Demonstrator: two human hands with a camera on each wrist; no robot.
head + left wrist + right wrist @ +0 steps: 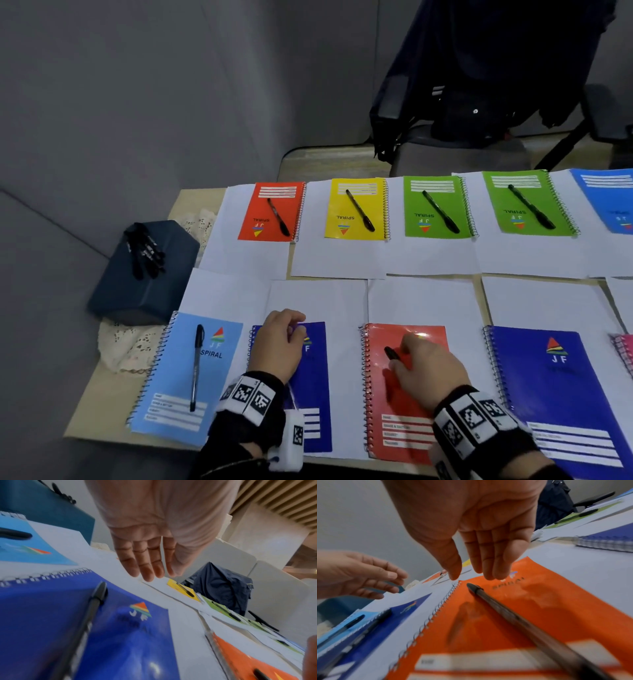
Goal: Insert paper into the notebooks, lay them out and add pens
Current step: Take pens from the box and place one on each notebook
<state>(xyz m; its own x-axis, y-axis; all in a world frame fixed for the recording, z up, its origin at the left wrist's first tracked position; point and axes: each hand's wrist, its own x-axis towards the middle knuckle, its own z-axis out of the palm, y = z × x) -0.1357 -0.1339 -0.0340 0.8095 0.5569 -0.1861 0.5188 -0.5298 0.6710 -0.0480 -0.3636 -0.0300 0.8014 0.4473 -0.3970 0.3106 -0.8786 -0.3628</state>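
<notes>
Two rows of spiral notebooks lie on white paper sheets (424, 301). My left hand (294, 325) (147, 566) hovers open over a dark blue notebook (315, 377) (128, 642), on which a black pen (85, 622) lies free. My right hand (411, 349) (476, 573) is open above an orange notebook (376, 342) (547, 608), fingers just over the cap of a black pen (392, 353) (513, 616) resting there. The light blue notebook (178, 373) at the left carries a pen (196, 366). Another dark blue notebook (555, 387) at the right shows no pen.
The back row's red, yellow and green notebooks (438, 209) each bear a pen. A dark blue box (147, 291) with a bundle of spare pens (145, 248) sits on a lace cloth (126, 346) at the table's left edge. A chair with a dark jacket (479, 85) stands behind.
</notes>
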